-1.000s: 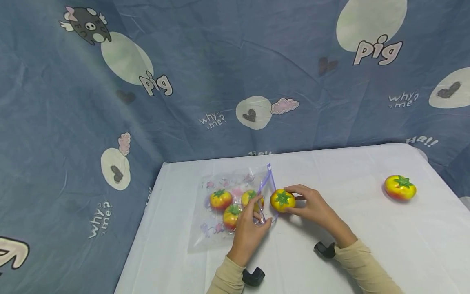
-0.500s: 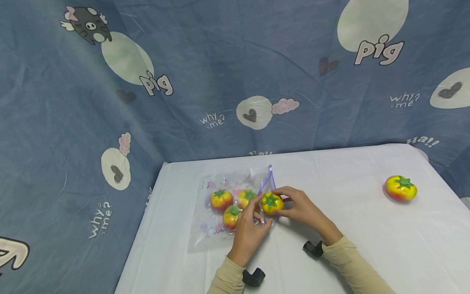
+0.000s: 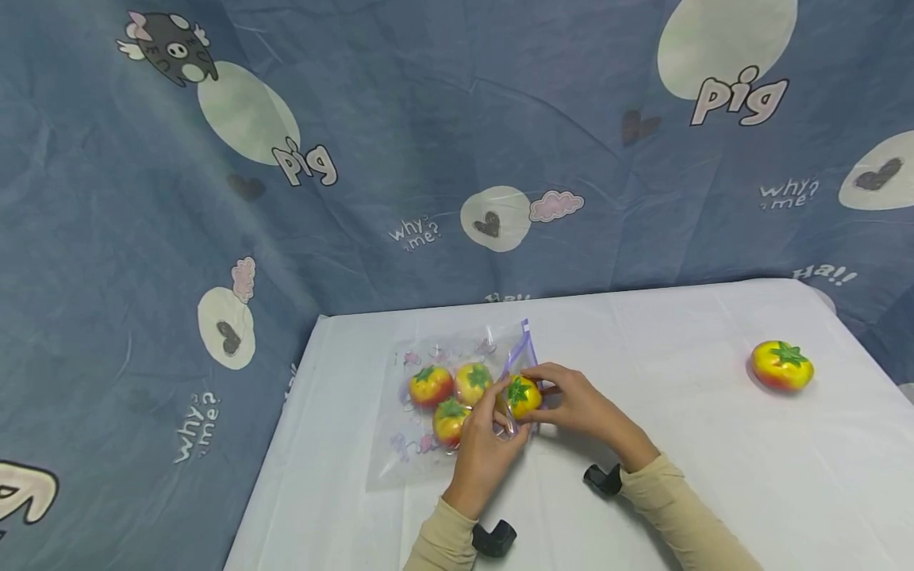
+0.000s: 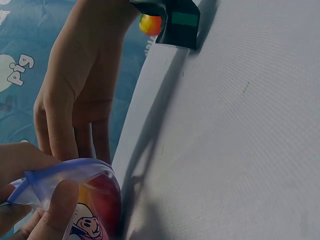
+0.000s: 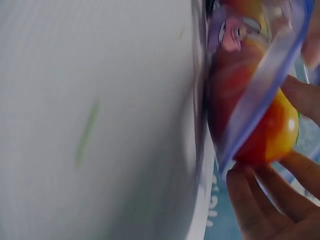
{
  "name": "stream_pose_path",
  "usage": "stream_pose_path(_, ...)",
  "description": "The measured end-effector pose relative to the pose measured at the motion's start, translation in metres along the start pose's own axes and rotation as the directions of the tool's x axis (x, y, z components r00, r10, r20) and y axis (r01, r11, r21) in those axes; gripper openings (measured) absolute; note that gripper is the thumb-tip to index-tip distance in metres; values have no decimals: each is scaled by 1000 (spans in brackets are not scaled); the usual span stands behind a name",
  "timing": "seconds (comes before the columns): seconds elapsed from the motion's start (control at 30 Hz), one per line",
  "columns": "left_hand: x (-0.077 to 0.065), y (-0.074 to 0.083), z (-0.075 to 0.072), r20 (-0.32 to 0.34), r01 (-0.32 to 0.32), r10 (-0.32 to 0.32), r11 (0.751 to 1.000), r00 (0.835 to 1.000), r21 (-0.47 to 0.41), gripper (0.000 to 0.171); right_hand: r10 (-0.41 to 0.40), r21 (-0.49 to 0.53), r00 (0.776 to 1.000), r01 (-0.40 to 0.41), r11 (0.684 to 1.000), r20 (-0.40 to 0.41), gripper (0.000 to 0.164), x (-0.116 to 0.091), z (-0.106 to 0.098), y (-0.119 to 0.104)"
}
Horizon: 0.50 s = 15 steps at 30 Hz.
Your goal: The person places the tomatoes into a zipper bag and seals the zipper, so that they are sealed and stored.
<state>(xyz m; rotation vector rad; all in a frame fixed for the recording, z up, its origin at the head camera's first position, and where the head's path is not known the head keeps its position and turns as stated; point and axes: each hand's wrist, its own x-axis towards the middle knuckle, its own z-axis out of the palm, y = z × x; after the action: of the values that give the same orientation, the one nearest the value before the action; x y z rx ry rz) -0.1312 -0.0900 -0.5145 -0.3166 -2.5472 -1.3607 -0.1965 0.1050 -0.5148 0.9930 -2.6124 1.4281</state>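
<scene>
I judge the step as bagging. Right hand (image 3: 581, 404) clasped round the held fruit (image 3: 524, 396), partly inside the clear bag (image 3: 400, 468); left hand (image 3: 485, 456) pinching its lilac rim (image 5: 265, 100). Next calls for easing that fruit toward 9 o'clock, beside three bagged fruits (image 3: 432, 386).

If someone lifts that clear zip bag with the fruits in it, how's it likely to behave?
The clear zip bag will probably flop, since its film looks thin and see-through. The three fruits inside would likely bunch together and make it sag. They might tumble out if tipped: the purple-edged mouth is open.
</scene>
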Motion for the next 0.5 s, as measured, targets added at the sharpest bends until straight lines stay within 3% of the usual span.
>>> stream_pose_path(0.17, 0, 1, 0, 0, 7, -7, 1000, 1000, -1, 70, 66, 54, 998, -67, 996, 10, 53, -2, -10, 5)
stream_pose_path(0.5, 0, 1, 0, -6, 11, -11, 1000, 1000, -3, 68, 52, 103, 998, -55, 993, 30, 41, 1, -6, 6)
